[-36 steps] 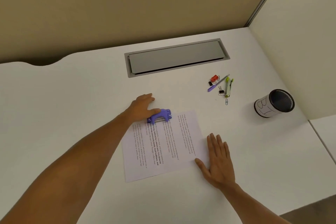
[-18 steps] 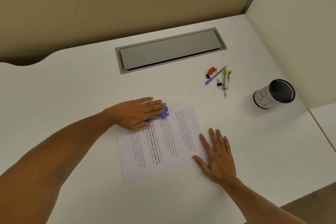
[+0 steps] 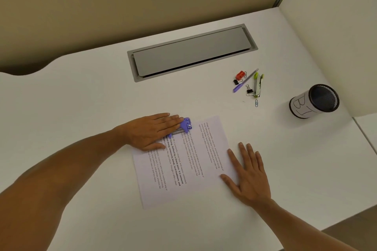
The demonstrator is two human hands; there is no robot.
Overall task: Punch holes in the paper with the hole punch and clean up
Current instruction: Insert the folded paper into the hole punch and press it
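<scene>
A printed sheet of paper lies flat on the white desk. A purple hole punch sits over the paper's far edge, near its left corner. My left hand lies flat on top of the punch and presses it down, covering most of it; only its right end shows. My right hand rests palm down with its fingers spread at the paper's right edge, its thumb on the sheet.
A grey cable-tray lid is set into the desk at the back. To the right lie a purple pen, a red clip, black binder clips, a green tool and a paper clip. A black mesh cup stands far right.
My left hand went from gripping the punch's left end to lying flat on top of it and pressing down. My right hand and the paper have stayed put.
</scene>
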